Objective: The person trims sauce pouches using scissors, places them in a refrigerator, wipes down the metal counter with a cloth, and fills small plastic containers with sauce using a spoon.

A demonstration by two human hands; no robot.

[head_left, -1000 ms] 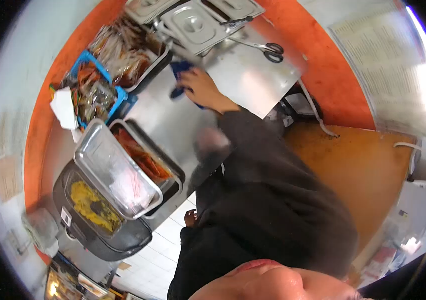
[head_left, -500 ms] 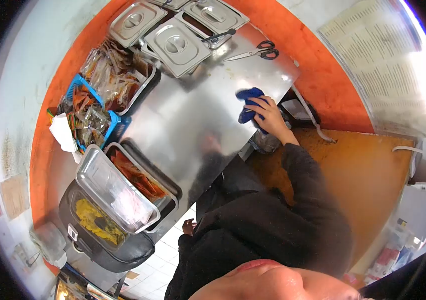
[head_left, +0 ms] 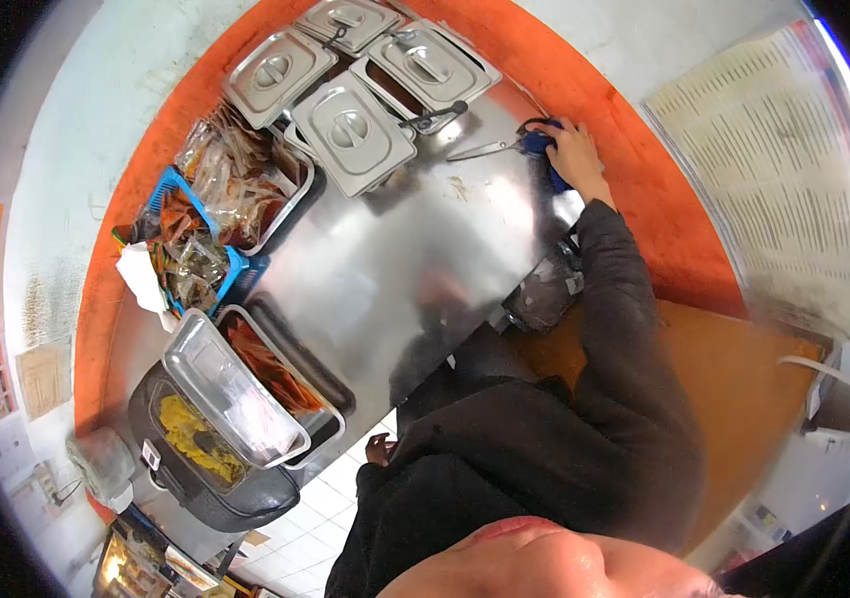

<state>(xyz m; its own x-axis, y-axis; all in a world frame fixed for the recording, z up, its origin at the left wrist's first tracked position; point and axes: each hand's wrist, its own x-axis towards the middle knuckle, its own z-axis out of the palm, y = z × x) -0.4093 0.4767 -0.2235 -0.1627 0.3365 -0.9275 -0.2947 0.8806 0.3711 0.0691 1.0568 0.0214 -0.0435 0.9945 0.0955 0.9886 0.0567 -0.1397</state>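
My right hand (head_left: 576, 157) is closed over a bunched dark blue cloth (head_left: 538, 143) at the far right corner of the metal counter. The cloth is pressed against the handles of a pair of scissors (head_left: 482, 151), whose blades lie on the counter pointing left. Fingers and cloth partly hide the handles, so I cannot tell whether the hand also grips them. My left hand (head_left: 378, 449) hangs low beside my body, off the counter's near edge. It looks empty with its fingers loosely apart, though it is small in view.
Lidded steel pans (head_left: 350, 130) stand at the back of the metal counter (head_left: 385, 249). On the left are a tray of bagged food (head_left: 235, 184), a blue basket (head_left: 235, 271), a pan with a tilted clear lid (head_left: 230, 389) and a black container (head_left: 235, 508). An orange wall (head_left: 644, 199) borders the right.
My right hand has moved with the blue cloth away from the near right edge, up to the scissors at the far right corner. My left hand stays low at my side.
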